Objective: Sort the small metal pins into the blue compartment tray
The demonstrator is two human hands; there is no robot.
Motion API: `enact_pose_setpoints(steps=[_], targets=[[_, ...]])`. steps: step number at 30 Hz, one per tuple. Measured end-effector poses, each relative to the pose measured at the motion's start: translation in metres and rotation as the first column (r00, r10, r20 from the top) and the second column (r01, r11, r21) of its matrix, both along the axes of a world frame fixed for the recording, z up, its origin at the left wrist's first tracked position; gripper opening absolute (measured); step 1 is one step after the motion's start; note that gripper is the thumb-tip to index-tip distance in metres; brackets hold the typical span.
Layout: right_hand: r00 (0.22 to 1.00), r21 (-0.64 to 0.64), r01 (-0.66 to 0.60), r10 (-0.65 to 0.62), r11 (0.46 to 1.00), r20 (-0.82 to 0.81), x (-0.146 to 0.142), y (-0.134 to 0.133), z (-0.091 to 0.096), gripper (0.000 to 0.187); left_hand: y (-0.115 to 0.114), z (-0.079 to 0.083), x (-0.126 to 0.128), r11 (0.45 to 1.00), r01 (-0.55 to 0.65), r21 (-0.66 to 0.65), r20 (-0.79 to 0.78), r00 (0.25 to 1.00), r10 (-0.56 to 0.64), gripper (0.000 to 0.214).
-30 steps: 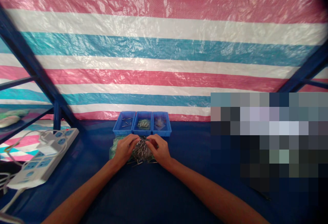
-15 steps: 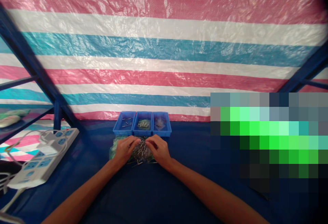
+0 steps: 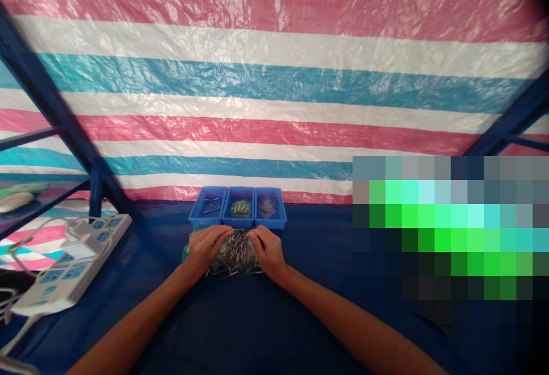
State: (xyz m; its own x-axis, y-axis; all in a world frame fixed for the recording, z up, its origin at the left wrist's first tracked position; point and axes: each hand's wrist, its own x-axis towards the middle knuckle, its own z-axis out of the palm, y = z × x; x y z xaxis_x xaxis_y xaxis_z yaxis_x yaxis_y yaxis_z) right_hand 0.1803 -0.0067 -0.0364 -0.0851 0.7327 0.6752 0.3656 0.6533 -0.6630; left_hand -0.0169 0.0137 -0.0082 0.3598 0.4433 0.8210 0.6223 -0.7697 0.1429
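A pile of small metal pins (image 3: 238,249) lies on a green plastic bag (image 3: 187,250) on the dark blue table. My left hand (image 3: 208,247) is at the pile's left side, fingers bent and pressed together at its far edge. On the opposite side is my right hand (image 3: 270,252), its thumb and fingers also drawn together and pointing inward. Whatever sits between the fingertips of either hand is too small to make out. A few longer thin pieces (image 3: 229,275) stick out at the pile's near edge.
Just beyond the pile stand three blue trays: the left tray (image 3: 196,213) holds a few pins, the middle tray (image 3: 240,222) light pieces, the right tray (image 3: 281,215) a clear bag. A white power strip (image 3: 88,272) with cables lies left. Pixel blocks hide the right side.
My left hand has shifted slightly left, and the gap between my hands is a little wider, with more of the pile showing. My right hand has barely moved.
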Motion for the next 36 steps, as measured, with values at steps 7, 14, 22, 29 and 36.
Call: enact_pose_setpoints(steps=[7,14,22,29,36], targets=[[1.0,0.008,-0.018,0.018,1.0,0.004,0.001,-0.001,0.0,0.027,0.032,0.021,-0.031,0.906,-0.37,0.205,0.068,0.929,0.364,0.014],[0.992,0.003,0.106,-0.106,0.994,0.061,0.0,0.002,0.013,0.027,0.027,0.018,-0.016,0.905,-0.416,0.089,-0.278,0.862,0.424,0.02],[0.597,-0.274,-0.003,0.221,0.962,0.771,0.015,-0.009,0.073,0.007,0.016,0.014,-0.011,0.965,-0.258,0.04,-0.233,0.937,0.26,0.017],[0.356,-0.283,0.029,0.255,0.959,0.899,0.014,-0.027,0.072,0.008,0.008,0.007,-0.001,0.988,-0.155,0.002,-0.218,0.964,0.152,0.014],[0.313,-0.318,0.029,0.294,0.948,0.903,0.006,-0.029,0.062,0.008,0.007,0.005,-0.001,0.988,-0.157,0.004,-0.209,0.966,0.155,0.012]])
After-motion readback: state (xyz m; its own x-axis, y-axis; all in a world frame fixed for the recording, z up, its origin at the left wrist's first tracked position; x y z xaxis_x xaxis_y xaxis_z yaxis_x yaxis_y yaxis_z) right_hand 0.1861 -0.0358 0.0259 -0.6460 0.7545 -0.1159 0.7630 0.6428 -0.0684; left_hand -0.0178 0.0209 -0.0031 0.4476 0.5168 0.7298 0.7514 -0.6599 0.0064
